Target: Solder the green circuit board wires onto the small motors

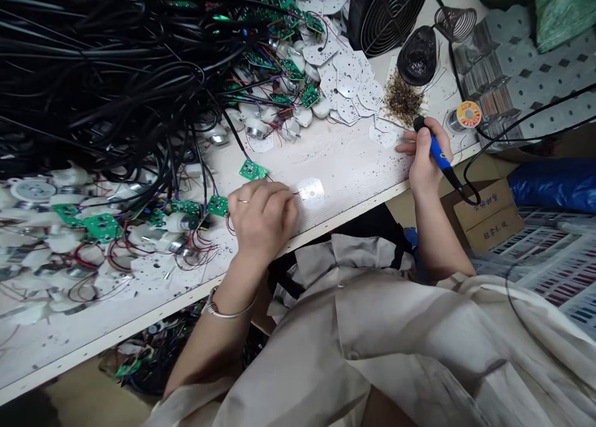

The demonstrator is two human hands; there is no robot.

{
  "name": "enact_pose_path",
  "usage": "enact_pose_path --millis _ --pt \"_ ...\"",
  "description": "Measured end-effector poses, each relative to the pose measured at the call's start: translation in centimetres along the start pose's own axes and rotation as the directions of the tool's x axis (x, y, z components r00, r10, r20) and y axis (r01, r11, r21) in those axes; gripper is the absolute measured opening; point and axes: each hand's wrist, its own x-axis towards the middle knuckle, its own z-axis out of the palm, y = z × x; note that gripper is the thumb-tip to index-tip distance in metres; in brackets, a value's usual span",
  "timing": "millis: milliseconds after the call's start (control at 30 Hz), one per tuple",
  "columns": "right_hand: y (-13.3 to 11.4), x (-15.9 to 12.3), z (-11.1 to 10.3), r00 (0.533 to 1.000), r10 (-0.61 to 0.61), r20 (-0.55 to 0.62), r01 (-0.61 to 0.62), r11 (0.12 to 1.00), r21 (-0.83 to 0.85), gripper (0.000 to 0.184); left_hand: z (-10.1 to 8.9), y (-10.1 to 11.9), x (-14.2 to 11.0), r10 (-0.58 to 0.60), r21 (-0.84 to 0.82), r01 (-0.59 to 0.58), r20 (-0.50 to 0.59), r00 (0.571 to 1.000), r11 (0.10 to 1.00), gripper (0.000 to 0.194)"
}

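Cloth of a pale shirt [344,303] fills the space in front of the surface [344,148]. Over the near edge comes the left hand [263,216], curled with knuckles up; I cannot tell whether it pinches the thin red wire [297,193] showing at its fingers. Just beside it a round white disc [311,193] lies flat, and the wire runs to it (joined or merely touching, I can't say from here). A green board [252,169] on a black cable sits just beyond that hand. The right hand [431,157] is wrapped around a blue soldering iron [440,152], well apart from the disc.

Work looks partway to me: green boards in the left-hand heap already carry wires, while the white plates [349,82] piled farther off appear bare. A solder spool [468,114] and brown crumbs [403,98] lie near the iron. Tangled black cables [116,73] crowd the left, most in the way; a fan [391,14] stands farthest back.
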Motion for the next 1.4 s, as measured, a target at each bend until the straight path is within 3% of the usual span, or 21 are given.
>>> enact_pose_path --millis 133,267,367,500,667,900,1400 --pt "1.5 0.6 0.5 0.995 -0.068 -0.078 0.077 0.989 0.124 0.061 0.6 0.5 0.3 0.051 -0.018 -0.051 0.005 0.999 0.999 0.016" --pt "1.7 0.2 0.4 0.988 -0.121 -0.1 0.139 0.97 0.201 0.05 1.6 0.4 -0.1 0.011 -0.067 -0.009 0.028 1.0 0.998 0.014" --pt "0.4 -2.0 0.8 0.989 -0.145 -0.005 0.142 0.959 0.244 0.047 2.0 0.4 -0.6 -0.057 -0.086 0.064 0.084 0.995 0.994 0.012" --pt "-2.9 -7.0 2.0 0.993 -0.047 0.104 0.006 0.933 0.36 0.046 2.2 0.4 -1.0 -0.121 -0.051 0.128 0.123 0.985 0.99 0.011" --pt "-5.3 -10.5 2.6 0.935 0.031 0.354 -0.192 0.883 0.429 0.043 2.1 0.3 -1.3 -0.153 -0.083 0.171 0.191 0.97 0.982 0.013" --pt "-5.7 -10.3 2.2 0.873 0.037 0.486 -0.262 0.876 0.404 0.04 1.7 -0.2 -1.0 -0.158 -0.143 0.199 0.258 0.953 0.969 0.011" --pt "-5.6 -9.7 2.4 0.815 0.008 0.579 -0.28 0.881 0.382 0.036 1.4 -0.2 -0.8 -0.176 -0.163 0.233 0.304 0.936 0.959 0.011"
